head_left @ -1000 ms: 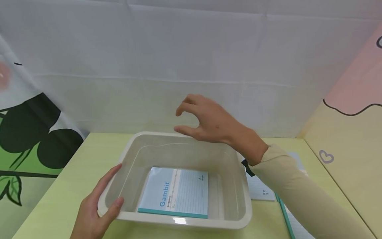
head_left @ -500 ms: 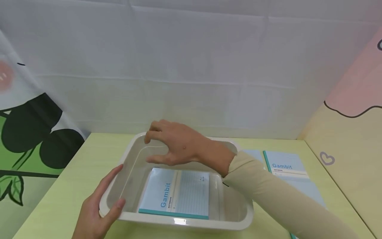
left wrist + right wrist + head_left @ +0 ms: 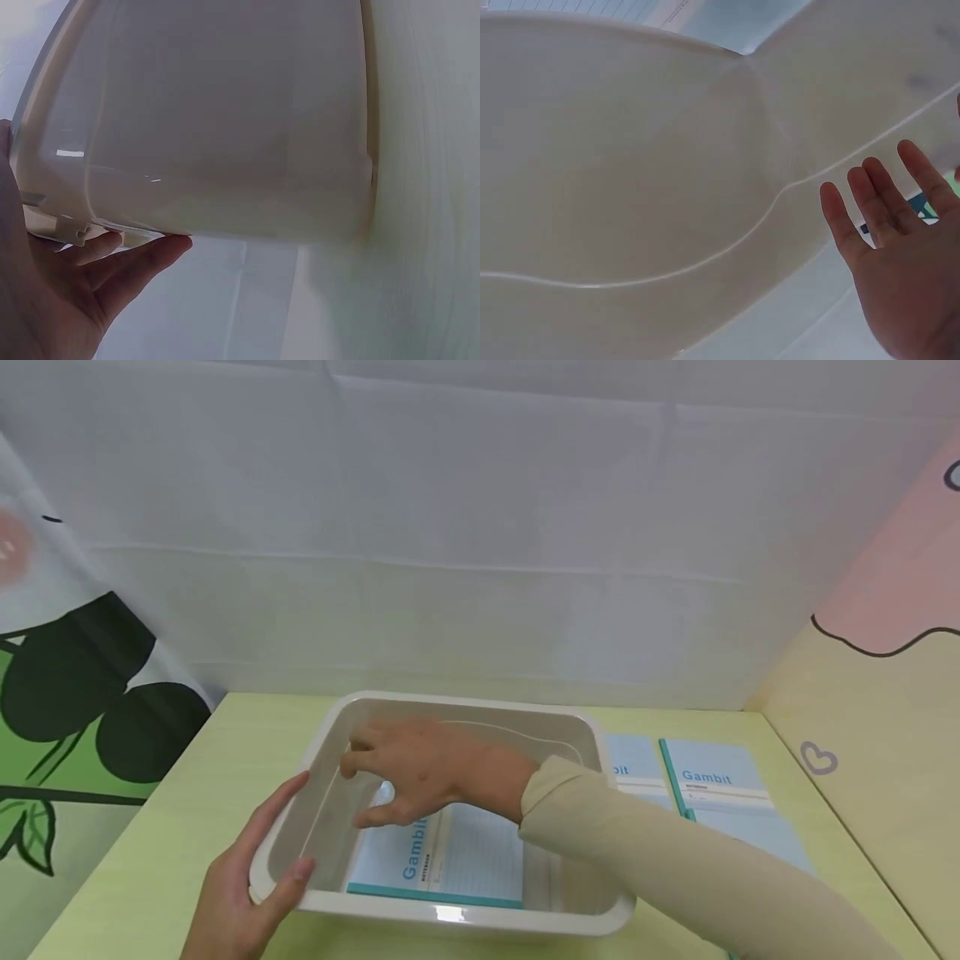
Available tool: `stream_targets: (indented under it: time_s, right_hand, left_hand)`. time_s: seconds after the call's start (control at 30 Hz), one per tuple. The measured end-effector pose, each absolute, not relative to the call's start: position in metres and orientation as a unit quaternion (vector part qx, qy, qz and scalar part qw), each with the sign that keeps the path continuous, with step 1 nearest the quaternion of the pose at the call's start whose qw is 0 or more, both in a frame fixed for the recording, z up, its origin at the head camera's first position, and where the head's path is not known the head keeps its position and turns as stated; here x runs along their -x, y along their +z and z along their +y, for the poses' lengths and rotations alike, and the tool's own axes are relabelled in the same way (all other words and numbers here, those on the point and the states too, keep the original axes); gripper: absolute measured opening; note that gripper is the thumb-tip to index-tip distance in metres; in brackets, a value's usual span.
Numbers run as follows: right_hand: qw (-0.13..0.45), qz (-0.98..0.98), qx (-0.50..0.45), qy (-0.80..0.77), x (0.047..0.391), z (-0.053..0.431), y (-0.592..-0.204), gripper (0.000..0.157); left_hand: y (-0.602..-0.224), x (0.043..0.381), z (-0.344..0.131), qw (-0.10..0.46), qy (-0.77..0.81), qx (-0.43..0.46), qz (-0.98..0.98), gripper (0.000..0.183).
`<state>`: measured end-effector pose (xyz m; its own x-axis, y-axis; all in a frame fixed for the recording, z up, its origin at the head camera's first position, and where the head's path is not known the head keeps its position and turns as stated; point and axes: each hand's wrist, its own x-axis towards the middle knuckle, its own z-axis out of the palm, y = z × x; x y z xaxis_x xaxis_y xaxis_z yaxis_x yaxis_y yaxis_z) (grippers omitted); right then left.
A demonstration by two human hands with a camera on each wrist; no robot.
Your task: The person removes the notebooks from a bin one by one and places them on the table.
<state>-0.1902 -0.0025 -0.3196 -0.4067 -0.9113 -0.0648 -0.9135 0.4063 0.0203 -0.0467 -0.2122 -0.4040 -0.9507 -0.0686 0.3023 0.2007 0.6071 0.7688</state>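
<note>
A white plastic tub (image 3: 465,914) stands on the table. My left hand (image 3: 243,877) holds its near left corner, thumb at the front rim and fingers against the outer side; in the left wrist view those fingers lie under the rim beside the tub wall (image 3: 225,135). On the tub floor lies a light blue Gambit notebook (image 3: 480,852) with a teal spine. Above it, inside the tub's opening, my right hand (image 3: 420,768) hovers with fingers spread and nothing held, hiding the notebook's upper part. The right wrist view shows that hand's palm (image 3: 911,277) apart from the tub wall.
Right of the tub lie more blue notebooks: one partly behind the tub (image 3: 637,768), another Gambit notebook (image 3: 705,764) and a third overlapping it (image 3: 750,835). My right sleeve (image 3: 637,835) crosses the tub's right rim. A white cloth (image 3: 480,527) hangs behind the table.
My right hand has come down and left from above the tub's far rim to over the notebook. The left hand and the tub stay in place. Notebooks at the right are now less covered.
</note>
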Motion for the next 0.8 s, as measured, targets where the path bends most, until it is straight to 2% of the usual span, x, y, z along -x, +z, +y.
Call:
stream_targets:
  time_s: [0.33, 0.67, 0.8]
  right_hand:
    - [0.048, 0.838, 0.537, 0.083, 0.189, -0.016, -0.351, 0.063]
    - [0.122, 0.833, 0.529, 0.104, 0.183, -0.022, -0.381, 0.067]
    - [0.137, 0.82, 0.54, 0.13, 0.177, -0.023, -0.394, 0.063]
  left_hand:
    - [-0.407, 0.047, -0.209, 0.149, -0.439, 0.036, -0.885, 0.072]
    - [-0.408, 0.047, -0.211, 0.162, -0.436, 0.04, -0.885, 0.071]
    - [-0.411, 0.049, -0.214, 0.153, -0.431, 0.028, -0.889, 0.07]
